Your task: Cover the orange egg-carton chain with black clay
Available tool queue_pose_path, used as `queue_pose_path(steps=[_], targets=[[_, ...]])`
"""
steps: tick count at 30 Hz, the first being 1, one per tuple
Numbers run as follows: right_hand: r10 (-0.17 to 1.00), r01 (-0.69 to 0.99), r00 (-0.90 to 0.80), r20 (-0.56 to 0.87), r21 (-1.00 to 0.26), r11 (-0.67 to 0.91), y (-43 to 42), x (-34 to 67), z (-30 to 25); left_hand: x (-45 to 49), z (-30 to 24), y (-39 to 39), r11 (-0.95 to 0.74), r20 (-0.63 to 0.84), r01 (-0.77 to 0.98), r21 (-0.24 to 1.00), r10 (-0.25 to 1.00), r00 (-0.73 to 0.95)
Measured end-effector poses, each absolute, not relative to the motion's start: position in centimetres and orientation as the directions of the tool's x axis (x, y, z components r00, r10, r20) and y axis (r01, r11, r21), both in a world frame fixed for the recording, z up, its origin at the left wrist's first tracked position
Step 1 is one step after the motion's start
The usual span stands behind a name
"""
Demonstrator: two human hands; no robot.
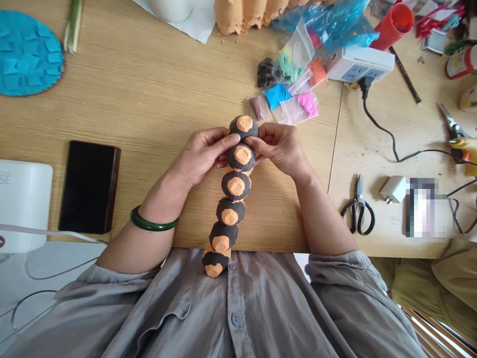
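A strip of egg carton (236, 187) runs from the middle of the table towards my body, its near end over my shirt. Its domed cups are orange, each with a dark band around an orange top. My left hand (203, 151) pinches the far end from the left, thumb on the dip between the two farthest cups. From the right, my right hand (281, 146) grips the same part, its thumb tip close to the left one. Fingers of both hands go partly out of sight behind the strip. Small bags of coloured clay (278, 94) lie just beyond it.
A phone (89, 186) and a white device (24, 204) lie left. At the right are scissors (358, 206), a white plug adapter (394, 189) and a power strip (359, 64) with a black cord. More orange egg carton (249, 14) sits at the back, near a red cup (393, 27).
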State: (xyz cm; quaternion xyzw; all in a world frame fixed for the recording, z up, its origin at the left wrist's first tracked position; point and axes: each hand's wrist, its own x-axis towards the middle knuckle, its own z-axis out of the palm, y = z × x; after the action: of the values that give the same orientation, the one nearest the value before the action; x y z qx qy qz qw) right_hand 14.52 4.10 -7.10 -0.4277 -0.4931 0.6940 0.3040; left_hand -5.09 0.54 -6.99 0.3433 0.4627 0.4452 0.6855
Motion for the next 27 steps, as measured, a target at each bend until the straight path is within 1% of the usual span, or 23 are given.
queue_pose_path(steps=[4,9,14,16,20,23,26,27], targets=[[0.836,-0.018,-0.459,-0.3,-0.938,-0.346,4.12,14.56,-7.07,-5.04,-6.78,0.51,0.353,-0.315,-0.28,0.893,0.934,0.17],[0.811,-0.091,-0.514,-0.28,-0.922,-0.376,4.28,14.59,-7.22,-5.01,-6.19,0.37,0.39,-0.362,-0.304,0.869,0.921,0.146],[0.822,-0.014,-0.477,-0.311,-0.933,-0.36,4.16,14.32,-7.07,-5.12,-6.31,0.2,0.394,-0.365,-0.301,0.869,0.919,0.15],[0.827,0.02,-0.466,-0.314,-0.938,-0.345,4.06,14.2,-6.96,-5.17,-6.54,0.07,0.412,-0.387,-0.289,0.864,0.911,0.14],[0.828,0.019,-0.477,-0.294,-0.945,-0.325,4.1,14.18,-7.14,-5.01,-6.82,-0.07,0.443,-0.422,-0.305,0.843,0.896,0.137],[0.812,-0.037,-0.491,-0.316,-0.923,-0.382,4.3,14.37,-7.42,-4.85,-6.53,0.04,0.441,-0.412,-0.358,0.823,0.897,0.159],[0.808,-0.158,-0.507,-0.301,-0.889,-0.43,4.51,14.66,-7.63,-5.11,-6.28,0.31,0.439,-0.406,-0.384,0.812,0.898,0.169],[0.81,-0.194,-0.514,-0.284,-0.881,-0.432,4.56,14.74,-7.69,-5.28,-6.29,0.4,0.463,-0.422,-0.377,0.802,0.886,0.19]])
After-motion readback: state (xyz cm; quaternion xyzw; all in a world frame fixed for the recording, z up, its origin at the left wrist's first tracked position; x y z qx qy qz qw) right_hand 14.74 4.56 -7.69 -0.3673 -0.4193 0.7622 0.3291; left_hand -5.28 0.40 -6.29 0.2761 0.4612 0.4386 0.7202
